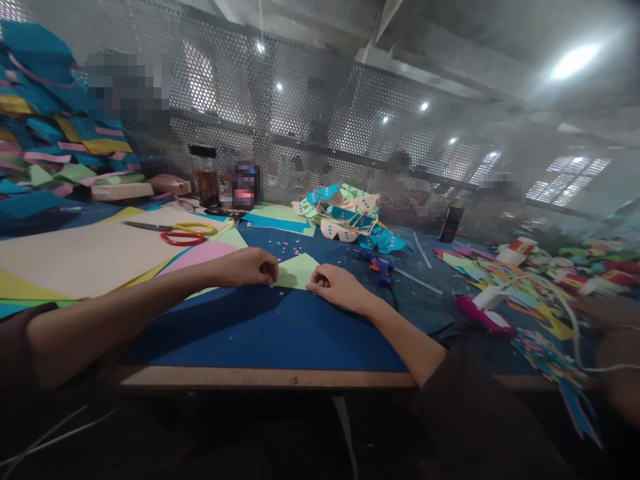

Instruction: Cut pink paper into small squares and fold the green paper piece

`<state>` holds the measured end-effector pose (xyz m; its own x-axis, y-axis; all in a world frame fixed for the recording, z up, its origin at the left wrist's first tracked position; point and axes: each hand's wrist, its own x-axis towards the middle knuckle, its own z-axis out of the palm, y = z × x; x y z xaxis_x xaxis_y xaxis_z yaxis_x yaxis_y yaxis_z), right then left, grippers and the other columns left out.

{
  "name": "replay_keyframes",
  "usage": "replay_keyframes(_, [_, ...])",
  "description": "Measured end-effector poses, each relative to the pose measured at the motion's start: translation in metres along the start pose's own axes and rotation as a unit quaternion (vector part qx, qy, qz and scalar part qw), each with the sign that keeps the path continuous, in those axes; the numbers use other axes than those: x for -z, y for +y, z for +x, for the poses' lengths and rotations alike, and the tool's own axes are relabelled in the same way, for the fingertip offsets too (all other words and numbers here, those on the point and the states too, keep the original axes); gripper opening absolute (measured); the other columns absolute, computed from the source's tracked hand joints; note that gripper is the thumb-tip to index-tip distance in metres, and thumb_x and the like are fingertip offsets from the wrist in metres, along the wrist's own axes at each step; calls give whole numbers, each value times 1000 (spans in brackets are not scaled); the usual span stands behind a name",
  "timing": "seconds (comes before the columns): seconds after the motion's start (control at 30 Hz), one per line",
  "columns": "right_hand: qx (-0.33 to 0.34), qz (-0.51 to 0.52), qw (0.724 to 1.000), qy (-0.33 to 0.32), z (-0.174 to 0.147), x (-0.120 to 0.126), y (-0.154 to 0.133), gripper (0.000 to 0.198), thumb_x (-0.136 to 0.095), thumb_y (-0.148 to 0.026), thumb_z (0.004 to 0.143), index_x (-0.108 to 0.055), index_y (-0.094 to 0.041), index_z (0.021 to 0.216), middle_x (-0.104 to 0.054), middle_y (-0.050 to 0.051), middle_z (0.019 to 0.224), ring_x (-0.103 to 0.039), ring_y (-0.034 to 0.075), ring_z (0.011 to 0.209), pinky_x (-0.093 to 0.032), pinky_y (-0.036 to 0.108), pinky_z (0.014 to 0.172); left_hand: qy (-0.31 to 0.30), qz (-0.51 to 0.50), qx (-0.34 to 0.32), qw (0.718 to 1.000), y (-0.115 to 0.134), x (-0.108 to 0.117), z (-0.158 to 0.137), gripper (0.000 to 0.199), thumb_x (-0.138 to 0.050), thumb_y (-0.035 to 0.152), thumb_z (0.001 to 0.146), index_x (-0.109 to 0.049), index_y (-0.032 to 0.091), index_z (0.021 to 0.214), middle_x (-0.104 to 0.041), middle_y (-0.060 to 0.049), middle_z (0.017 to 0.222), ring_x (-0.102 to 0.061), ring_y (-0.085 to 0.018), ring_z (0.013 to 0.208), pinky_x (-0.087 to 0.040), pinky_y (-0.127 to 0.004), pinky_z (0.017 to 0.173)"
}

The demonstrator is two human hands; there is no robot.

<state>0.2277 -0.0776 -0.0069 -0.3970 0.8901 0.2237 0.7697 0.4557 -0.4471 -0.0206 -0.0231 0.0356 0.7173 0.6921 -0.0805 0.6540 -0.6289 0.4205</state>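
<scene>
A pale green sheet of paper (299, 270) lies on the blue tabletop, with a pointed corner toward the back. At its left corner my left hand (255, 267) is closed, its fingertips pinching the edge. My right hand (333, 285) closes on the right corner, fingers curled and thumb against the paper. Both hands rest low over the table (280, 333). Left of my left hand lies a pink sheet (200, 257), and scissors (187, 233) with red and yellow handles lie on large cream paper (90, 243).
A blue glue gun (380, 267) lies right of my right hand. Behind stands a heap of cut paper shapes (350, 217). Farther right are a magenta power strip (485, 317), a phone (451, 225) and coloured paper. A jar (205, 177) stands back left; a person's arm (610, 313) shows far right.
</scene>
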Motion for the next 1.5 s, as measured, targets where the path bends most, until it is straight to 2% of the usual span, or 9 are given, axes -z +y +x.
replay_keyframes(0.67, [-6,-1,1000,-5,-1,3,-3,13,-65,-29,88,-64,-17,85,-62,1,80,-53,12,71,-34,23,63,-38,20,-12,999,-25,12,2,19,-58,22,68,-72,19,82,-65,0,70,-61,-17,67,-37,-23,57])
replay_keyframes(1.13, [-2,1,1000,-6,-1,3,-2,12,-65,-29,88,-64,-17,85,-62,0,80,-53,12,71,-35,23,62,-68,17,-16,997,-37,22,2,17,-60,21,66,-72,20,77,-66,1,68,-61,-17,67,-37,-22,58])
replay_keyframes(1.5, [-6,0,1000,-8,-1,3,-2,12,-66,-28,87,-63,-17,85,-62,0,80,-53,12,71,-35,23,63,-82,25,11,996,-33,29,-4,16,-60,20,63,-71,19,75,-67,0,69,-61,-17,69,-38,-22,59])
